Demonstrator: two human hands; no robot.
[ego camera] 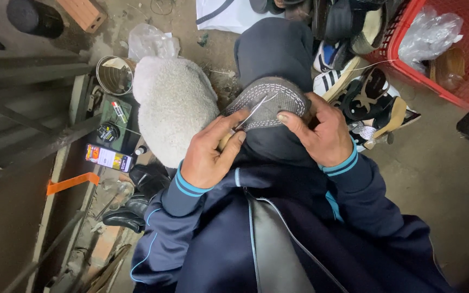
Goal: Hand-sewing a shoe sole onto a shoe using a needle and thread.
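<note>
A grey shoe sole (270, 100) with a row of white stitches rests sole-up on my knee. My left hand (208, 154) grips a wooden-handled awl (248, 116) whose metal tip touches the sole's edge. My right hand (321, 133) clamps the shoe from the right, thumb pressed on the stitched rim. A thin white thread (354, 69) runs from the shoe toward the upper right.
A woolly grey cushion (172, 106) lies left of my knee. A tin can (114, 75), small tubes and a black lid sit on a low bench at left. Several shoes (365, 92) are piled at right beside a red plastic basket (462, 92).
</note>
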